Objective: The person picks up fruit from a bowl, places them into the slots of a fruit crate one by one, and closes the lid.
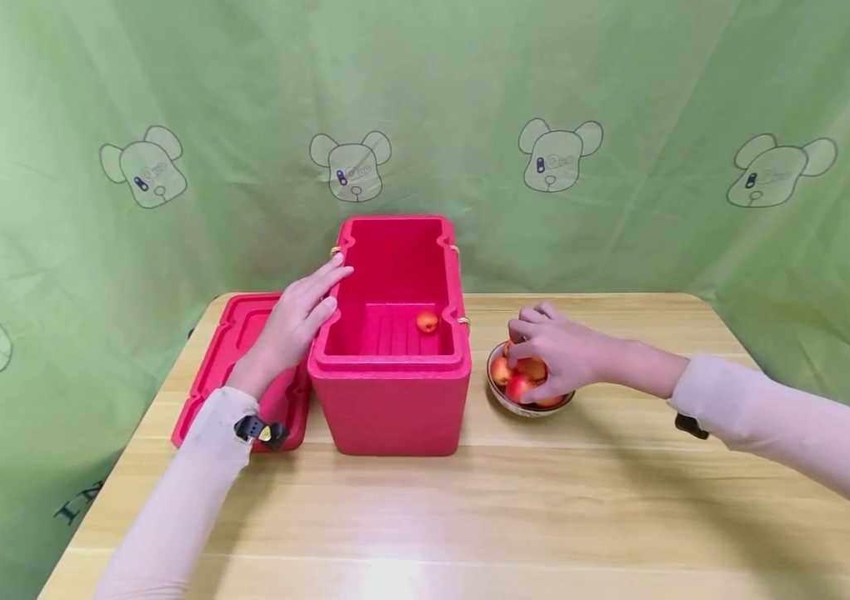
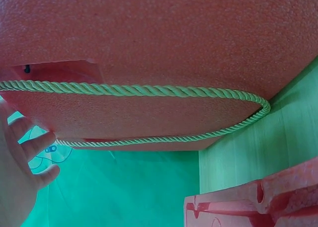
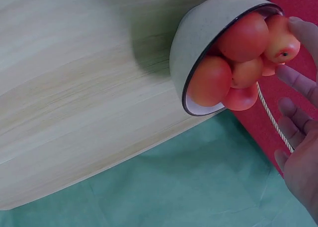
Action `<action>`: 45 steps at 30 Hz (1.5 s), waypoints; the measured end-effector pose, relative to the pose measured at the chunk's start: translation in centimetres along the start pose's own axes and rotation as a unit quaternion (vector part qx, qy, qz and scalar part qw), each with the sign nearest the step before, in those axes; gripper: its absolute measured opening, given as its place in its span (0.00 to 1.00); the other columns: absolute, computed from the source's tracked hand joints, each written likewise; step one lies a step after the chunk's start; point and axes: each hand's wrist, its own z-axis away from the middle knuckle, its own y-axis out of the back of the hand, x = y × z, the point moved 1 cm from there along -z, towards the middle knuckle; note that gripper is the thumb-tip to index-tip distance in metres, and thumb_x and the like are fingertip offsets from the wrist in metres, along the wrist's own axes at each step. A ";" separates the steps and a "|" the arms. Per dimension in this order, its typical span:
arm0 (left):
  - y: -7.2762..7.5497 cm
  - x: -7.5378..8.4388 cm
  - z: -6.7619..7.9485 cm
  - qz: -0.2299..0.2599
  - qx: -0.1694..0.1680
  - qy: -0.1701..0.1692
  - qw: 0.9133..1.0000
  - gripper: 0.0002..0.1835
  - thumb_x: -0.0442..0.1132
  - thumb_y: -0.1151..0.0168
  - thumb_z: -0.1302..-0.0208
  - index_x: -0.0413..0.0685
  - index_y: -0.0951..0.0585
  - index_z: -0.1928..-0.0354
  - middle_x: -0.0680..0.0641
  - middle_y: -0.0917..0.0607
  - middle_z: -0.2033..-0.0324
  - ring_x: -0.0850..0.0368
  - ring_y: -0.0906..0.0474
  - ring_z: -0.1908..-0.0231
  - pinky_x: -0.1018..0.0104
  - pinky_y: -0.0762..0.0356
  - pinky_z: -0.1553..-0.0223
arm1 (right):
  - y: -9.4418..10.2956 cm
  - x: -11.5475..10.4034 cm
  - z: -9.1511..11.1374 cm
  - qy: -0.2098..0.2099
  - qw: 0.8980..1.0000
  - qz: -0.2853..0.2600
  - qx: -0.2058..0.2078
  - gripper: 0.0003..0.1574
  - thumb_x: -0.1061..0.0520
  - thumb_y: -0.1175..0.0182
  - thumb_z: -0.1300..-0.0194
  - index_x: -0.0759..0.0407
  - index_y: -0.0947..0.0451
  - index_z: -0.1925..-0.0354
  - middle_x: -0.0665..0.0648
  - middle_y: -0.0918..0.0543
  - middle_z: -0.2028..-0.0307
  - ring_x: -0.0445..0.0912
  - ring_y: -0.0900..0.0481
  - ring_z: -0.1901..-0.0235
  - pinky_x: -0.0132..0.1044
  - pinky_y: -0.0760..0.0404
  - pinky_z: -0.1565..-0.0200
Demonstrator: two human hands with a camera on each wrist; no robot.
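Observation:
A deep red foam box (image 1: 391, 412) stands open-topped on the table, with one small orange-red apple (image 1: 427, 322) on its floor. My left hand (image 1: 296, 323) rests on the box's left rim, its fingers extended. To the right of the box is a small bowl (image 3: 191, 53) of several red-orange apples (image 3: 243, 37). From the right, my right hand (image 1: 556, 350) reaches over this bowl. In the right wrist view its thumb and index finger lie on either side of one apple (image 3: 281, 38), while the other fingers stay apart from the fruit.
The box's red lid (image 1: 207, 379) lies flat on the wooden table (image 1: 545, 517), left of the box. A twisted rope (image 2: 149, 90) hangs along the box's side. Behind the table hangs a green cloth (image 1: 455, 100) printed with bear heads.

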 end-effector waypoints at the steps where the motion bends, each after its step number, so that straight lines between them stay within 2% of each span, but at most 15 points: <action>1: 0.0 0.0 0.0 -0.001 0.000 -0.002 1.000 0.30 0.50 0.51 0.26 0.59 0.34 0.23 0.54 0.40 0.21 0.50 0.42 0.22 0.35 0.43 0.26 | 0.0 -0.1 0.0 -0.001 1.000 0.000 -0.003 0.23 0.38 0.21 0.57 0.49 0.15 0.68 0.48 0.30 0.68 0.45 0.37 0.62 0.43 0.41 0.56; 11: 0.0 0.1 0.0 -0.003 0.004 -0.011 1.000 0.30 0.49 0.52 0.26 0.58 0.33 0.24 0.52 0.39 0.21 0.49 0.41 0.22 0.36 0.44 0.26 | -0.4 -0.3 0.1 -0.025 0.999 -0.012 -0.042 0.21 0.40 0.21 0.55 0.48 0.14 0.67 0.49 0.26 0.64 0.45 0.35 0.57 0.45 0.38 0.52; 24: -0.1 0.0 0.1 0.002 0.003 -0.008 1.000 0.30 0.50 0.51 0.27 0.57 0.33 0.24 0.53 0.39 0.21 0.50 0.42 0.22 0.36 0.44 0.26 | 0.7 0.0 -0.1 -0.013 0.999 0.003 -0.041 0.20 0.46 0.22 0.60 0.49 0.15 0.67 0.47 0.31 0.68 0.45 0.37 0.61 0.45 0.40 0.53; 30: -0.1 0.0 0.0 0.000 0.002 -0.008 1.000 0.31 0.50 0.52 0.26 0.57 0.34 0.23 0.54 0.40 0.21 0.50 0.42 0.22 0.35 0.44 0.26 | 1.5 0.2 -0.3 -0.017 0.998 0.035 -0.049 0.22 0.44 0.22 0.57 0.51 0.12 0.63 0.48 0.31 0.69 0.47 0.37 0.61 0.46 0.39 0.53; 37: -0.1 0.1 0.0 -0.004 0.000 -0.006 1.000 0.30 0.50 0.52 0.26 0.58 0.34 0.23 0.54 0.40 0.21 0.50 0.42 0.22 0.36 0.44 0.26 | 2.3 0.3 -0.5 -0.005 0.998 0.050 -0.028 0.20 0.45 0.22 0.57 0.51 0.13 0.64 0.49 0.31 0.69 0.48 0.36 0.61 0.50 0.37 0.52; 45: 0.0 0.2 0.0 -0.011 -0.001 -0.008 1.000 0.31 0.50 0.50 0.27 0.60 0.34 0.23 0.54 0.39 0.21 0.51 0.43 0.22 0.36 0.44 0.26 | 3.4 0.6 -1.1 -0.015 0.998 0.056 -0.006 0.22 0.47 0.19 0.59 0.53 0.15 0.66 0.49 0.32 0.69 0.49 0.35 0.62 0.53 0.35 0.50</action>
